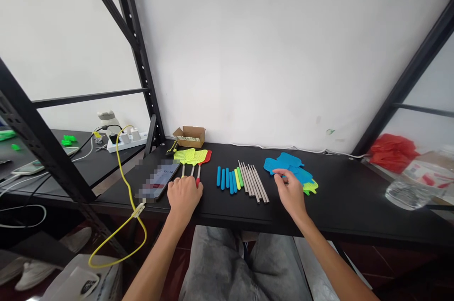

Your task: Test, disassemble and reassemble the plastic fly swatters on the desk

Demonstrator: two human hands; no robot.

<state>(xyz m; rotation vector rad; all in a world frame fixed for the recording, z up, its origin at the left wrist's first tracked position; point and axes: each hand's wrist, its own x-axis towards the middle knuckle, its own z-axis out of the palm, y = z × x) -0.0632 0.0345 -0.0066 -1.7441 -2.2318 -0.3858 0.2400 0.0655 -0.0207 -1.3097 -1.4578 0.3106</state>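
Note:
Three small fly swatters (191,156), two with yellow mesh heads and one red, lie side by side at the left. My left hand (184,193) is curled over their handles, its fingertips partly hidden beneath it. To the right is a loose pile of blue fly swatter heads (287,163), with yellow-green heads (311,188) at its near edge. My right hand (290,191) has thumb and forefinger pinched at the edge of a blue head. Between my hands lie a row of blue handle grips (223,179), yellow and green grips (237,178), and several thin metal rods (253,182).
A phone (159,180) with a yellow cable (129,182) lies left of my left hand. An open cardboard box (193,136) stands against the wall. Plastic bags (407,194) sit at the far right. Black shelf posts (142,64) flank the black table (336,216).

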